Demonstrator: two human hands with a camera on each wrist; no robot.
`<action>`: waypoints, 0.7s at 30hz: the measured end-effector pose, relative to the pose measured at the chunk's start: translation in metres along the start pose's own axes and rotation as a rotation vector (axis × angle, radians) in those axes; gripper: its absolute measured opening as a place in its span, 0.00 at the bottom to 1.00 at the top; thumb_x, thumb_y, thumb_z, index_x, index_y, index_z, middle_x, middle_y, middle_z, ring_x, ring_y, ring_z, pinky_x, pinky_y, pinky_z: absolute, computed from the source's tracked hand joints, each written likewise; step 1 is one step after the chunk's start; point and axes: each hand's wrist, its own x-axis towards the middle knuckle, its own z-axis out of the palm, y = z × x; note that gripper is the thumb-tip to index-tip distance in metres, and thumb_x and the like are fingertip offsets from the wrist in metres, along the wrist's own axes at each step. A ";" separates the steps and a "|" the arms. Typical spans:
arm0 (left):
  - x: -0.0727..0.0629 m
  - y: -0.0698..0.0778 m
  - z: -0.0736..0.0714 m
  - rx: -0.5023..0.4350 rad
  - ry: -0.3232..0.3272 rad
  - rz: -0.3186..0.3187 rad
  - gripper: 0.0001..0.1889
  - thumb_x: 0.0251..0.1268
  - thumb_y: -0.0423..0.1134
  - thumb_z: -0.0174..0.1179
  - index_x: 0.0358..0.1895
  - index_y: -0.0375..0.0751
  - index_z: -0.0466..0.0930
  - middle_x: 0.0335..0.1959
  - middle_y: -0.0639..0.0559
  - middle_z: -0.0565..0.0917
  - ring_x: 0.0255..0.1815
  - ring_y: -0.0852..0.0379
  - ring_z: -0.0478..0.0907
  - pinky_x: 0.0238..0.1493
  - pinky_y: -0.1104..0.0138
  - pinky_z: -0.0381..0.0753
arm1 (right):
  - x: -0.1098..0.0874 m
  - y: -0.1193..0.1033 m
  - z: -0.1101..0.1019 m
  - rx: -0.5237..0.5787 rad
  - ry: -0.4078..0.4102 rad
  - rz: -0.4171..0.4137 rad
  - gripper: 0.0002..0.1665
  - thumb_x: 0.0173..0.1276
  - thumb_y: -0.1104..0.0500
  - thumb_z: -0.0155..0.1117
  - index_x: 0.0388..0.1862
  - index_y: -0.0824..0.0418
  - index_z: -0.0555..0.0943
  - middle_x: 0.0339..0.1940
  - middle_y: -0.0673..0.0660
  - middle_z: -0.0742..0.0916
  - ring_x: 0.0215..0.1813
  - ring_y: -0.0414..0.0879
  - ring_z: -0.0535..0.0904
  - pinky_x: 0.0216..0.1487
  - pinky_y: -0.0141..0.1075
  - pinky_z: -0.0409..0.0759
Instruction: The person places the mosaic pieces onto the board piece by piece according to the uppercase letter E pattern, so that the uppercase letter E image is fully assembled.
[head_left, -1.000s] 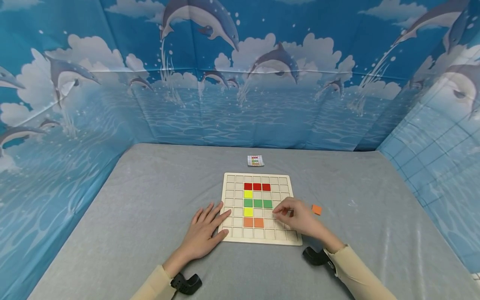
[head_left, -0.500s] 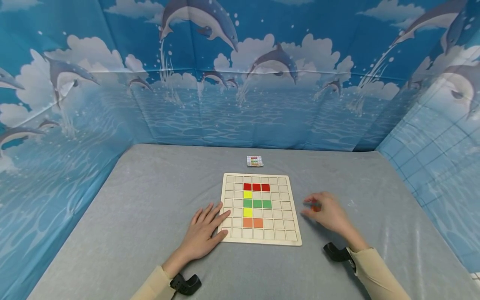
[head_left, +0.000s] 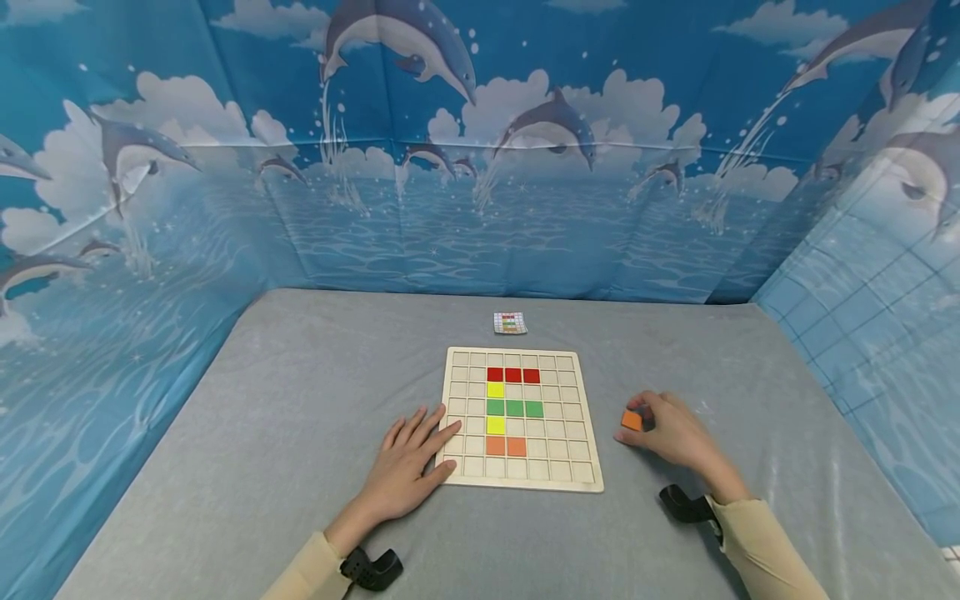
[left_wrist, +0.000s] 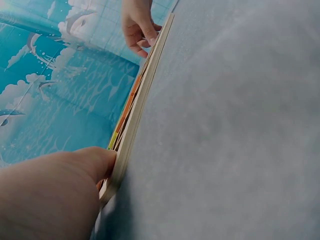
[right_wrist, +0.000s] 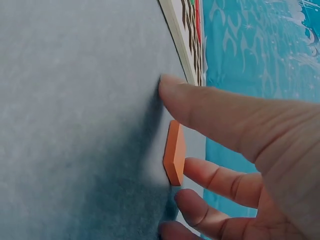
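A wooden grid board (head_left: 558,472) lies on the grey cloth, its cells partly filled with coloured square tiles. My left hand (head_left: 408,468) rests with spread, straight fingers over the board's left edge. In the left wrist view its thumb (left_wrist: 102,160) lies along that edge. To the right of the board an orange tile (head_left: 632,420) lies on the cloth. My right hand (head_left: 675,429) is around it, thumb on the near side and fingers beyond. In the right wrist view the thumb (right_wrist: 180,97) stands apart from the orange tile (right_wrist: 174,152), with a fingertip close at its far edge.
On the board are a row of red tiles (head_left: 513,375), yellow tiles (head_left: 496,389), a row of green tiles (head_left: 514,408) and two orange tiles (head_left: 506,447). A small pattern card (head_left: 510,323) lies behind the board. Dolphin-printed curtains (head_left: 480,217) enclose the table's back and sides.
My right hand has moved right, from over the board's right side to around the orange tile on the cloth. The left hand stays where it was.
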 end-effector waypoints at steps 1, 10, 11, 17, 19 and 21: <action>0.000 0.000 0.000 -0.001 -0.007 -0.005 0.28 0.73 0.56 0.46 0.73 0.55 0.61 0.75 0.51 0.53 0.75 0.46 0.44 0.67 0.47 0.40 | 0.000 0.000 0.000 0.001 -0.003 0.004 0.31 0.54 0.47 0.75 0.46 0.69 0.77 0.32 0.57 0.76 0.32 0.49 0.69 0.30 0.42 0.68; 0.001 0.000 0.000 -0.005 -0.020 -0.010 0.28 0.73 0.57 0.45 0.73 0.56 0.61 0.75 0.52 0.53 0.75 0.47 0.43 0.67 0.48 0.40 | -0.004 -0.001 -0.001 0.040 -0.045 0.001 0.20 0.59 0.50 0.70 0.39 0.63 0.75 0.24 0.51 0.74 0.24 0.45 0.67 0.24 0.38 0.62; 0.000 0.000 0.000 -0.006 -0.019 -0.011 0.28 0.73 0.57 0.45 0.73 0.56 0.61 0.75 0.52 0.53 0.75 0.47 0.43 0.67 0.48 0.40 | -0.004 -0.001 -0.001 0.041 -0.045 -0.003 0.20 0.60 0.50 0.70 0.38 0.63 0.75 0.24 0.51 0.74 0.24 0.45 0.67 0.24 0.37 0.62; 0.000 0.000 0.001 -0.005 0.002 0.001 0.28 0.72 0.56 0.47 0.72 0.54 0.62 0.75 0.50 0.55 0.74 0.45 0.45 0.67 0.46 0.41 | -0.003 -0.001 0.001 0.033 -0.033 -0.003 0.20 0.59 0.50 0.71 0.37 0.63 0.75 0.26 0.52 0.76 0.25 0.45 0.69 0.25 0.38 0.65; 0.000 0.000 0.000 -0.002 0.007 0.006 0.28 0.72 0.55 0.47 0.72 0.53 0.63 0.74 0.49 0.55 0.74 0.45 0.46 0.67 0.46 0.42 | -0.002 -0.001 0.001 0.030 -0.021 -0.003 0.20 0.58 0.50 0.72 0.36 0.63 0.75 0.27 0.53 0.77 0.26 0.46 0.69 0.25 0.38 0.65; 0.001 0.000 0.000 0.000 0.008 0.009 0.28 0.72 0.55 0.47 0.72 0.53 0.63 0.74 0.49 0.55 0.74 0.45 0.46 0.67 0.45 0.42 | -0.002 -0.002 0.002 0.030 -0.006 -0.001 0.20 0.57 0.50 0.73 0.35 0.62 0.76 0.27 0.53 0.77 0.26 0.46 0.70 0.25 0.38 0.65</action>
